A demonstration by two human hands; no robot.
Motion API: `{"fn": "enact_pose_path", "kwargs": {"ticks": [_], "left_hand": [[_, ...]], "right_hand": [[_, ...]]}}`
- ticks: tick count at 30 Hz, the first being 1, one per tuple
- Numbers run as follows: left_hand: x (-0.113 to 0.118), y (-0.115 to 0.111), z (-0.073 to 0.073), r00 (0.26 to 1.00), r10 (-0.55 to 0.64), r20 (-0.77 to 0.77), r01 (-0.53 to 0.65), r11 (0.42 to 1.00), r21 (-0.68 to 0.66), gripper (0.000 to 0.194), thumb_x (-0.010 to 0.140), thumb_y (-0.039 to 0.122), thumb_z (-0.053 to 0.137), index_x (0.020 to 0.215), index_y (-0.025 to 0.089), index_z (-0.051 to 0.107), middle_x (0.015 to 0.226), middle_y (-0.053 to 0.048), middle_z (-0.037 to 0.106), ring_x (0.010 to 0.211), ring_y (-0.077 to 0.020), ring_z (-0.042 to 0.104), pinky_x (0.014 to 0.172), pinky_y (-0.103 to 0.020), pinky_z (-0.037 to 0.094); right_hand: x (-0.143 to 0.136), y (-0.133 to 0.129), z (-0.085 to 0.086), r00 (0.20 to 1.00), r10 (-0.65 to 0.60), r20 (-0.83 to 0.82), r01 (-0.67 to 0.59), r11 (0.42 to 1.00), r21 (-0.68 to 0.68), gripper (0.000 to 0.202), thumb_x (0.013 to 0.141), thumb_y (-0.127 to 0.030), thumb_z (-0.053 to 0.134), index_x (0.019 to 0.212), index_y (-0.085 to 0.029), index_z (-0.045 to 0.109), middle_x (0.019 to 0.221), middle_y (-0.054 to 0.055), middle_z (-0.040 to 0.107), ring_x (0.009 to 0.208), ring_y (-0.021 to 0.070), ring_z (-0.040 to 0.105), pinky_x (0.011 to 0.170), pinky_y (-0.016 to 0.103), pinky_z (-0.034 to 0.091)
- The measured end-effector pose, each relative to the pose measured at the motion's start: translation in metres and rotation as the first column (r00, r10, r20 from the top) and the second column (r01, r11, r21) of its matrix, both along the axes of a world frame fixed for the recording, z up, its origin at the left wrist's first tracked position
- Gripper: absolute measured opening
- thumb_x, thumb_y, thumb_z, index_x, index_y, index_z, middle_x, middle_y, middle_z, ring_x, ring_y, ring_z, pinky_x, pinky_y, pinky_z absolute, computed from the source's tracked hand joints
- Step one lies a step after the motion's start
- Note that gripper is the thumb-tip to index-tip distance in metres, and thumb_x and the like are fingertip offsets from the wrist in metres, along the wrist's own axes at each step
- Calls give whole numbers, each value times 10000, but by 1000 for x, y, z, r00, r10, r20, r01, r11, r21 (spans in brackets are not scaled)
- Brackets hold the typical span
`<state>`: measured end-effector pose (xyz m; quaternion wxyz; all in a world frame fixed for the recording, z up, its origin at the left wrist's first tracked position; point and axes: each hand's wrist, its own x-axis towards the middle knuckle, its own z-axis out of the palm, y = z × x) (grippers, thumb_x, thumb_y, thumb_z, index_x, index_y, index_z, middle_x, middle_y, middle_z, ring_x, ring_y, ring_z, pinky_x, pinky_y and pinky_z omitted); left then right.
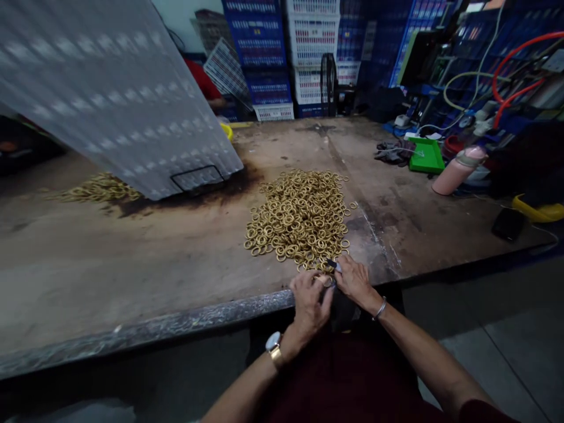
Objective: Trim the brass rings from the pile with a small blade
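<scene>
A large heap of brass-coloured rings (302, 214) lies on the worn wooden table (176, 252). At the heap's near end, by the table edge, my left hand (309, 302) has its fingers curled around a ring (328, 282). My right hand (352, 279) is closed on a small dark-tipped tool (333, 265), which points left over the nearest rings. The two hands are close together, with the ring between them. A watch sits on my left wrist and a metal bracelet on my right.
A tall grey translucent stack (118, 88) stands at the left, beside more rings (99, 188). At the right are a green tray (426, 155), a pink bottle (459, 170) and a black phone-like object (508, 224). Crates (259, 53) and a fan stand behind; a person's red sleeve (202, 80) shows.
</scene>
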<state>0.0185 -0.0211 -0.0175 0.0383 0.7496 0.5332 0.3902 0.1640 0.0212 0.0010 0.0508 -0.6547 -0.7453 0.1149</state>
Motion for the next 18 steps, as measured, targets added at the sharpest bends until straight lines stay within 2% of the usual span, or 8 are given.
{"fn": "enact_pose_path", "kwargs": {"ticks": [2, 4, 12, 15, 18], "left_hand": [[7, 0, -3, 996, -51, -68, 45, 994, -98, 222, 772, 210, 589, 992, 214, 621, 1076, -108, 566, 1019, -267, 487, 855, -452, 366], [11, 7, -5, 993, -55, -106, 38, 986, -162, 224, 774, 198, 577, 991, 216, 631, 1075, -115, 566, 1018, -276, 481, 833, -458, 365], [-2, 40, -3, 982, 78, -174, -114, 972, -207, 197, 815, 228, 533, 967, 221, 658, 1072, -105, 578, 994, -273, 463, 856, -458, 340], [-7, 42, -1, 983, 116, -143, -147, 963, -227, 181, 811, 258, 546, 947, 214, 656, 1074, -106, 581, 1021, -275, 467, 868, -449, 338], [-6, 36, 2, 993, 104, -47, -112, 972, -207, 188, 804, 264, 557, 959, 202, 644, 1058, -113, 587, 1030, -272, 478, 886, -448, 348]], "right_hand": [[-1, 3, -2, 999, 11, 30, -12, 1000, 4, 269, 868, -241, 407, 1100, -189, 532, 1093, 107, 605, 862, 207, 591, 713, 301, 377], [0, 7, -2, 999, 14, 48, -15, 1000, 17, 271, 854, -231, 418, 1091, -184, 541, 1078, 110, 613, 855, 215, 598, 704, 305, 380], [26, 18, 4, 998, -53, 43, 49, 996, 77, 264, 835, -211, 420, 1048, -162, 567, 1010, 119, 641, 833, 220, 606, 661, 293, 375], [34, 20, -1, 997, -83, 6, 82, 992, 94, 276, 825, -193, 408, 1036, -149, 581, 942, 117, 658, 818, 214, 604, 660, 281, 370], [38, 23, -8, 993, -104, -62, 111, 986, 127, 286, 822, -199, 411, 1046, -152, 583, 848, 95, 669, 764, 201, 603, 646, 267, 365]]}}
